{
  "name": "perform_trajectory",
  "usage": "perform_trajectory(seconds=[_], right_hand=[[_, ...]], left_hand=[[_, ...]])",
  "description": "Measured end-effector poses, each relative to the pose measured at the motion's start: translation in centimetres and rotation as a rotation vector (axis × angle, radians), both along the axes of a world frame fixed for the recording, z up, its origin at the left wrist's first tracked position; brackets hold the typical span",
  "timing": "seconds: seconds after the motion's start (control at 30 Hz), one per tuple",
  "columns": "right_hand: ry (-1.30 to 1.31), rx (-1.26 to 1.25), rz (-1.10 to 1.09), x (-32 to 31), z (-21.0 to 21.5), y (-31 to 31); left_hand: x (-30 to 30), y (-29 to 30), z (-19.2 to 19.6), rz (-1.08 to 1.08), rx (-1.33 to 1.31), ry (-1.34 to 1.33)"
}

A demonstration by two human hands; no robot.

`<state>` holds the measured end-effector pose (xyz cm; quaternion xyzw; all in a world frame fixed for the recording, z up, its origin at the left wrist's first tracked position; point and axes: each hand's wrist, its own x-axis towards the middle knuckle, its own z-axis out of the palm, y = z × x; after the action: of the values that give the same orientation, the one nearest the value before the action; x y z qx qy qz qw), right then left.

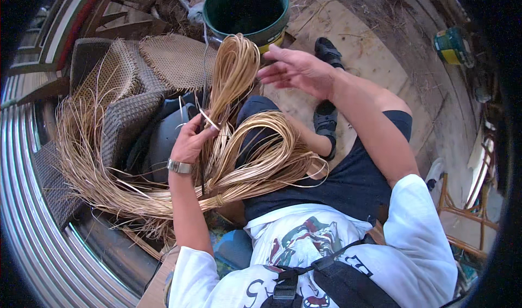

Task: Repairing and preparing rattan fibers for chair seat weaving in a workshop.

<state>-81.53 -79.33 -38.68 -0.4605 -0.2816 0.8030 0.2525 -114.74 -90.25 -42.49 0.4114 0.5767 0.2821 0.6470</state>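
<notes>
A looped coil of thin tan rattan cane (234, 71) rises in front of me, at the near side of a green bucket. My left hand (190, 139), with a metal watch at its wrist, is closed on cane strands at the lower end of this coil. Beside the coil's right edge is my right hand (302, 74), its fingers apart and holding nothing. A larger tied bundle of cane (255, 180) lies across my lap. One end of it bends into a loop over my leg; its loose ends spread far to the left.
The dark green bucket (274, 30) stands ahead of my knees. Woven cane sheets (176, 60) and a woven seat lie at the left, next to corrugated metal (51, 210). A smaller green and yellow tub (453, 47) sits far right. A plywood board (361, 47) covers part of the floor.
</notes>
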Motion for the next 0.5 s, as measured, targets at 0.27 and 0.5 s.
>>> perform_trajectory(seconds=[0.27,0.5], right_hand=[[0.285,0.198,-0.047,-3.3,-0.3,-1.3],[0.181,0.337,-0.023,-2.8,0.8,-2.0]], left_hand=[[-0.4,-1.0,6.2,-0.207,-0.005,0.345],[2.9,-0.6,15.3,0.289,0.526,0.514]])
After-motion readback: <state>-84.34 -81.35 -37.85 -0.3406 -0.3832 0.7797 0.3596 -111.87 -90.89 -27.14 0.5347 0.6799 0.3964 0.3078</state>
